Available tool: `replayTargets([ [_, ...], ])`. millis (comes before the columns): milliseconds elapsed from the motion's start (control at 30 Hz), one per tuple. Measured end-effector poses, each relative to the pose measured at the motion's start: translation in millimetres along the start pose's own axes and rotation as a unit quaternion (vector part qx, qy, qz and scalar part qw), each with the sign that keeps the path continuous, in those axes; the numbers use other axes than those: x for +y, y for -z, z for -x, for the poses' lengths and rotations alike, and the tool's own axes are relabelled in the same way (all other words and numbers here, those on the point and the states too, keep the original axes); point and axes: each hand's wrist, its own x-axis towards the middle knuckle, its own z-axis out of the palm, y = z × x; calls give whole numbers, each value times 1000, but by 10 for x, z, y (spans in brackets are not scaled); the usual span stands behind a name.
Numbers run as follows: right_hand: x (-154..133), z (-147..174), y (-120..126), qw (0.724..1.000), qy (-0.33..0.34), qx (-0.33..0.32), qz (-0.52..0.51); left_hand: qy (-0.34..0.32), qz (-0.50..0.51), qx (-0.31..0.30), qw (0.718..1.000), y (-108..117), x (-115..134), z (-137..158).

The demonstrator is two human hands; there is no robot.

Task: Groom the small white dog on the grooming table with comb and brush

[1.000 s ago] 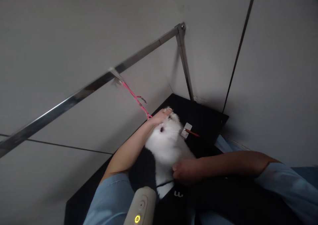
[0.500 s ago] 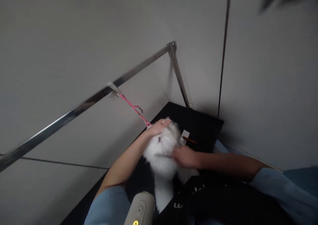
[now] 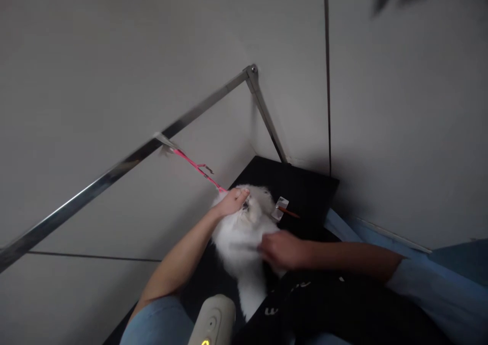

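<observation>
A small white fluffy dog (image 3: 244, 238) stands on a black table (image 3: 305, 187), facing away from me. My left hand (image 3: 231, 202) is closed around the dog's head from the left. My right hand (image 3: 280, 248) lies against the dog's right side. Its fingers are curled on what looks like a thin comb, blurred against the fur. A pink leash (image 3: 194, 166) runs from the dog's neck up to a slanted metal bar (image 3: 160, 136).
A small brush with a brown handle (image 3: 282, 209) lies on the table beyond the dog. A beige device with a yellow light (image 3: 213, 322) sticks up at the bottom edge. Grey walls close in behind and to the right. A metal post (image 3: 267, 116) stands at the table's far corner.
My right hand went from low on the dog's body up toward its head, then back down along its side. My left hand slid lower on the head. The view shifted left.
</observation>
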Motion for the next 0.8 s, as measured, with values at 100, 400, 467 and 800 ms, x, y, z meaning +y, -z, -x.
replayTargets([
  [100,45,-69,40,991,-106,80,13,-10,-43,-19,999,5,39,17],
  [400,27,99,119,1000,-8,-7,-18,-55,-77,-50,994,-109,112,117],
  [467,6,169,174,999,14,-34,-11,-52,-75,-39,995,-113,103,122],
  [800,124,-7,65,999,-42,11,-10,-66,-78,-38,994,-125,146,80],
])
